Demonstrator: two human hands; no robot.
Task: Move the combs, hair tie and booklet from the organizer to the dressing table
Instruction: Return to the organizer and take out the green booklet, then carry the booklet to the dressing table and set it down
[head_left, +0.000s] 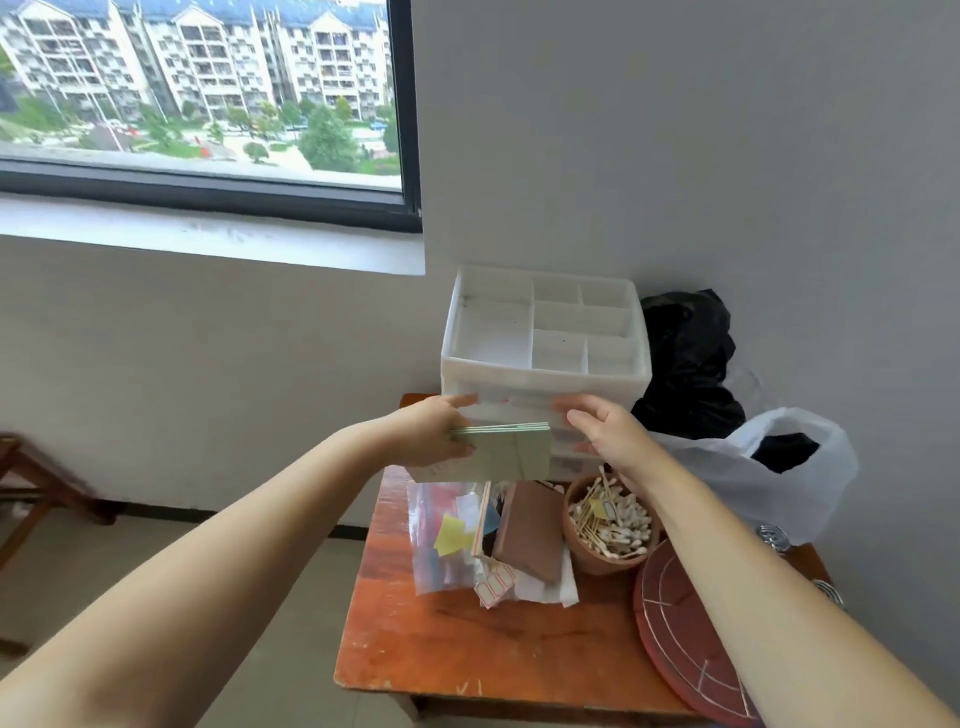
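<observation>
A white plastic organizer (545, 364) with empty top compartments and drawers below stands at the back of the small orange-brown dressing table (447, 639). My left hand (431, 431) holds a pale green booklet (511, 452) in front of the drawers, above the table. My right hand (605, 431) is at the drawer fronts with its fingers apart and curled, holding nothing. No combs or hair tie can be made out.
On the table lie a clear zip bag (447, 535) with coloured papers, a brown wallet-like book (530, 535), a clay pot of cotton swabs (608, 525), and a round red lid (680, 629). A black bag (685, 358) and a white plastic bag (779, 467) sit right.
</observation>
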